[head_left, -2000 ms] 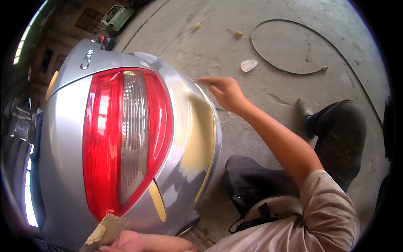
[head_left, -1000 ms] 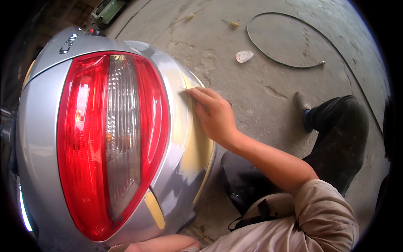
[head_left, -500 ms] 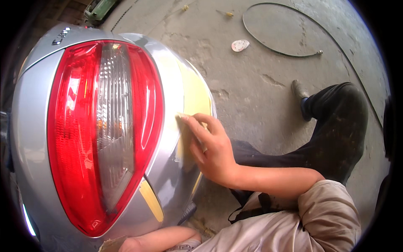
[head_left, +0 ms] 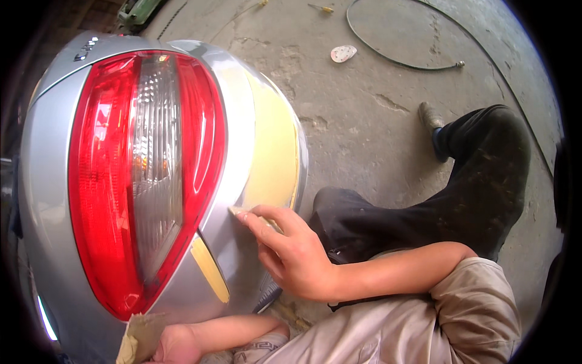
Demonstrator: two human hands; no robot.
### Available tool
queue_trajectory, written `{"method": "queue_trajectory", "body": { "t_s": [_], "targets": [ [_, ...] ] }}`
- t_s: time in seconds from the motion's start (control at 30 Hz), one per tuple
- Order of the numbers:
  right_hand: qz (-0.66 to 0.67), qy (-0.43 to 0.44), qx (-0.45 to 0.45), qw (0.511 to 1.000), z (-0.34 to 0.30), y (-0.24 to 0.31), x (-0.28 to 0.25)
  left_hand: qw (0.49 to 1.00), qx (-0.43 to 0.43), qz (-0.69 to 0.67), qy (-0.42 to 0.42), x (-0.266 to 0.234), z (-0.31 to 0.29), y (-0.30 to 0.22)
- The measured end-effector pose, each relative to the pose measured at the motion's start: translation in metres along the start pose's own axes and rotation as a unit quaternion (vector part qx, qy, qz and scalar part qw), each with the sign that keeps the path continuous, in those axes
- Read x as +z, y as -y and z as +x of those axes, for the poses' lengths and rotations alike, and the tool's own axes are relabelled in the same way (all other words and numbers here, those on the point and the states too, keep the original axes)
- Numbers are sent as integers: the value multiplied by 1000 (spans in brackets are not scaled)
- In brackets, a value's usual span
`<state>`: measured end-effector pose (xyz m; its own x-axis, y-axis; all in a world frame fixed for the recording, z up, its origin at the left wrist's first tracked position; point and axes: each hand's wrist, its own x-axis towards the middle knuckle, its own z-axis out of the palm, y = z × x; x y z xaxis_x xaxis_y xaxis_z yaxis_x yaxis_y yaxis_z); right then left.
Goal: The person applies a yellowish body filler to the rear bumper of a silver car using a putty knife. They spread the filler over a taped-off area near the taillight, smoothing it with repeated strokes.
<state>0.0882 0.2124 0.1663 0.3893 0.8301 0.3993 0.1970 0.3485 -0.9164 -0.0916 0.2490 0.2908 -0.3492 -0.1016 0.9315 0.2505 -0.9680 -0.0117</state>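
My right hand [head_left: 297, 252] is closed around a small, pale putty spreader [head_left: 237, 211], mostly hidden by the fingers. Its tip meets the silver bumper [head_left: 233, 252] below a broad patch of smooth yellow putty [head_left: 273, 145]. A narrower yellow strip [head_left: 210, 270] runs along the panel seam under the red and clear tail light [head_left: 203, 133]. At the lower edge, my left hand [head_left: 177, 344] grips a flat brownish putty board [head_left: 144, 333] with a yellow lump of putty [head_left: 128, 350] on it.
A black hose [head_left: 400, 62] loops over the concrete floor, near a white, red-spotted disc [head_left: 343, 54] and a yellow-handled tool [head_left: 321, 8]. My bent, dark-trousered leg [head_left: 485, 164] is at the right. A green object [head_left: 136, 13] stands at the far left.
My right hand has swept down and slightly left with the spreader, away from the broad yellow patch. My left hand has risen, bringing the putty board further into view.
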Motion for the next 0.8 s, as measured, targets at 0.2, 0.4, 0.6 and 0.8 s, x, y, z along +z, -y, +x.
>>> {"method": "queue_trajectory", "body": {
  "t_s": [0.2,0.4,0.6,0.8],
  "targets": [
    [102,55,59,992,7,33,-68,992,17,91,-88,-11,9,3],
    [388,-71,112,912,38,28,-127,967,-221,104,-77,26,-30,-44],
    [573,71,68,813,35,53,-138,845,-513,-150,-5,56,-89,-95],
    [361,246,-110,893,23,57,-141,821,-539,-184,43,75,-96,-101]
  ]
}}
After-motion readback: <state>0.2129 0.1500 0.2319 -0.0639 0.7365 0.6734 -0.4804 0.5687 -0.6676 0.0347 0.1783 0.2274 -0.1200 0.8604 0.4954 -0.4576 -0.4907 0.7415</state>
